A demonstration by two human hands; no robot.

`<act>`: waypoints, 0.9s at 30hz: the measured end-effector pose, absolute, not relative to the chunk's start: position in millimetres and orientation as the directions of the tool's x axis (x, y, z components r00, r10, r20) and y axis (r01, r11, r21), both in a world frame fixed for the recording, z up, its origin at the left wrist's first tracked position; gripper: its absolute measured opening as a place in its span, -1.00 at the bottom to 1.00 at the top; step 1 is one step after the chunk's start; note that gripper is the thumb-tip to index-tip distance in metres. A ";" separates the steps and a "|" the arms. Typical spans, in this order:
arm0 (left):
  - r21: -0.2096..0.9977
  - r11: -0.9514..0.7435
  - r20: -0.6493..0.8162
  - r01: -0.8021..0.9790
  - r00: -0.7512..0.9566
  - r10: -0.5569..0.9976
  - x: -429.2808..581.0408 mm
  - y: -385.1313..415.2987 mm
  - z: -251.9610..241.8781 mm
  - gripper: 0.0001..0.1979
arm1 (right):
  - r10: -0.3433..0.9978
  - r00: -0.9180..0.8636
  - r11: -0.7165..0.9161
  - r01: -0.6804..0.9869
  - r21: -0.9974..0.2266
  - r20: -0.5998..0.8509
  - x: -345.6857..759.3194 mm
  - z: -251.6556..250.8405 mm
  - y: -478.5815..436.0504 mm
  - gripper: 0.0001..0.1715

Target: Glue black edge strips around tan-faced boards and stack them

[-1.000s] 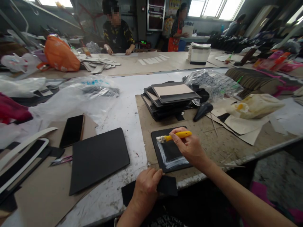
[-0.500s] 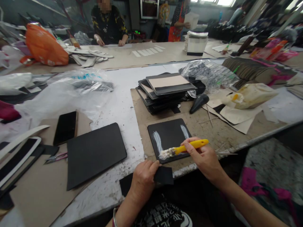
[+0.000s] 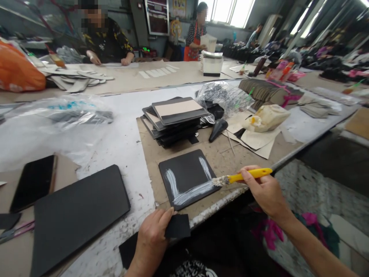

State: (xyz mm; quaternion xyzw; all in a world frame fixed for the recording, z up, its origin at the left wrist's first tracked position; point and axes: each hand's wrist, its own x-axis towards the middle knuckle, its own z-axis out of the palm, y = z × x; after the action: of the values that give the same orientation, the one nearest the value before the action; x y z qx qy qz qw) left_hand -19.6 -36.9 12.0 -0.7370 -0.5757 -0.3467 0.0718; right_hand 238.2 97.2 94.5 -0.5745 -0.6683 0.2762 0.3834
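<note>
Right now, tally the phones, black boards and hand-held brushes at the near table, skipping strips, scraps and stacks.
Phone: 1
Black boards: 2, one streaked white, one plain
Hand-held brush: 1, yellow-handled
Total: 4

Yellow brush (image 3: pixel 235 177) in right grip (image 3: pixel 265 192), 3 white strokes (image 3: pixel 193 193) on black panel (image 3: pixel 187 169)

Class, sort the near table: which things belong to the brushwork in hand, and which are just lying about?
Belongs to the job:
- yellow-handled brush, held in the right hand
- black panel with white strokes, under the bristles
- stack of panels, probably

Apparently just lying about:
- phone
- dark cone-shaped object
- clear plastic bag behind it
</note>
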 end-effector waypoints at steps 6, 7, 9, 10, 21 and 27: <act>0.283 -0.329 0.596 0.901 0.103 0.796 -20.0 -36.2 13.1 -0.69 | 0.970 -0.080 0.233 0.568 -0.789 0.229 241.3 99.1 94.8 -0.66; 0.279 -0.327 0.602 0.903 0.101 0.792 -19.7 -35.8 13.5 -0.68 | 0.969 -0.085 0.237 0.574 -0.784 0.231 241.7 99.5 95.2 -0.67; 0.270 -0.325 0.613 0.906 0.099 0.784 -19.2 -35.4 13.8 -0.67 | 0.968 -0.068 0.234 0.583 -0.778 0.241 242.4 100.6 97.2 -0.68; 0.267 -0.326 0.616 0.907 0.100 0.782 -19.1 -35.2 13.7 -0.67 | 0.968 -0.054 0.231 0.580 -0.781 0.246 242.2 101.5 98.7 -0.69; 0.246 -0.376 0.614 0.893 0.156 0.773 -24.1 -36.6 4.2 -0.69 | 0.953 -0.246 0.290 0.575 -0.765 0.176 236.0 98.0 100.6 -0.69; 0.264 -0.418 0.591 0.869 0.196 0.782 -38.5 -37.9 -12.0 -0.65 | 0.971 -0.078 0.234 0.512 -0.827 0.226 258.8 131.0 97.8 -0.63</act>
State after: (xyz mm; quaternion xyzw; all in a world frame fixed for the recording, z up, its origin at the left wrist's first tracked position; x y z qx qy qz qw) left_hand -38.5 -37.9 -12.0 -0.7706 -0.5358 -0.3391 0.0642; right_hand 258.8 97.8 131.0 -0.5484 -0.6758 0.2868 0.4003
